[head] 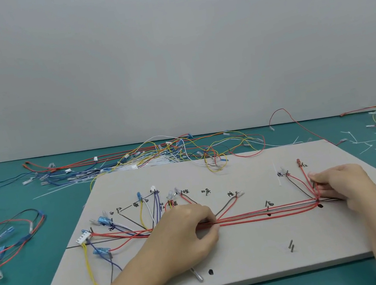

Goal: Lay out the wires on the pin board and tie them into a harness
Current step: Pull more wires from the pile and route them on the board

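Both hands are down on the pin board (239, 254), and the red wires (267, 213) run left to right between them as one long bundle along the board's middle line. The left hand (190, 230) pinches the bundle's left end between thumb and fingers, while the right hand (338, 188) curls its fingers around the red strands where they bend up toward the far pins. With the run stretched lengthwise hand to hand, the right looks better placed to seat that bend, judging by position.
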Demonstrator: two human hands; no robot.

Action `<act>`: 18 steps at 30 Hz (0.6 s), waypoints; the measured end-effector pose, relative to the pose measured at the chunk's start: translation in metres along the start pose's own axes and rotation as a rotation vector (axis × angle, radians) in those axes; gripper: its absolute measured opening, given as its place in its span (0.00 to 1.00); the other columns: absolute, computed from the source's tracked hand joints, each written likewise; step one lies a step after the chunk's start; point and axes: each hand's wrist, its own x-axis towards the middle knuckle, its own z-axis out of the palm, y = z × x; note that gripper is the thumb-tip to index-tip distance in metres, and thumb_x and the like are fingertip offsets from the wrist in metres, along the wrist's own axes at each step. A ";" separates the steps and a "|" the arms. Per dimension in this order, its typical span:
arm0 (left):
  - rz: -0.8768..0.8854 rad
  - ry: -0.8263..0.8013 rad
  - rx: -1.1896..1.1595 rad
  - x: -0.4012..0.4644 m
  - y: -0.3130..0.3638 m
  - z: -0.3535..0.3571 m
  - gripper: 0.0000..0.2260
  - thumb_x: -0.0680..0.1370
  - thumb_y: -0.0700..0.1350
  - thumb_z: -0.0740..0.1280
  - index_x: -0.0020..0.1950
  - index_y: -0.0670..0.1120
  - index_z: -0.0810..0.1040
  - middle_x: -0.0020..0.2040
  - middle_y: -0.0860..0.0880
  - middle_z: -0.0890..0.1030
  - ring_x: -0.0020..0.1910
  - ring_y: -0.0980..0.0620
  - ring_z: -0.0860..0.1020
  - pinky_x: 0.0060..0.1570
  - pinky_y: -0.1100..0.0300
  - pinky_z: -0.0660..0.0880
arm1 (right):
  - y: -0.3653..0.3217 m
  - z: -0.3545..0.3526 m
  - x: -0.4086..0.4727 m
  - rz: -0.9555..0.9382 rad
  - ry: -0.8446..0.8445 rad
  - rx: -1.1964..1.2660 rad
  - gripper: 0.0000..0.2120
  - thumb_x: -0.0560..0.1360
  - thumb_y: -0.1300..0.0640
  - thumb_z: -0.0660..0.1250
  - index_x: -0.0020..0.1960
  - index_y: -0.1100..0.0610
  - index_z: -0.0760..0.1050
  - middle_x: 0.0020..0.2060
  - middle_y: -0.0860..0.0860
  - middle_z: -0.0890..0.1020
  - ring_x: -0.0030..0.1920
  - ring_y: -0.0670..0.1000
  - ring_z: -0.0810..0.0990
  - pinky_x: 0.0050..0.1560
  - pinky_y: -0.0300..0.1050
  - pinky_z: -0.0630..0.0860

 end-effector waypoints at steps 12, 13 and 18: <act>-0.018 -0.004 -0.020 0.000 -0.002 0.000 0.11 0.75 0.54 0.60 0.45 0.51 0.80 0.41 0.59 0.80 0.39 0.68 0.72 0.43 0.77 0.63 | 0.001 -0.005 -0.003 -0.025 -0.032 -0.044 0.06 0.71 0.64 0.73 0.39 0.67 0.80 0.30 0.58 0.79 0.28 0.54 0.74 0.23 0.34 0.76; -0.017 -0.007 -0.023 0.000 -0.002 0.000 0.11 0.75 0.53 0.60 0.45 0.51 0.80 0.41 0.59 0.80 0.39 0.69 0.72 0.43 0.77 0.64 | 0.002 -0.005 -0.004 -0.048 -0.037 -0.053 0.07 0.73 0.63 0.72 0.39 0.68 0.81 0.30 0.58 0.78 0.28 0.54 0.74 0.23 0.34 0.76; -0.011 -0.009 -0.020 -0.001 -0.002 0.000 0.11 0.75 0.54 0.60 0.46 0.52 0.80 0.41 0.59 0.80 0.40 0.66 0.72 0.44 0.76 0.64 | 0.006 -0.003 -0.007 -0.125 0.017 -0.106 0.09 0.77 0.60 0.66 0.43 0.66 0.79 0.30 0.57 0.76 0.27 0.54 0.72 0.26 0.40 0.73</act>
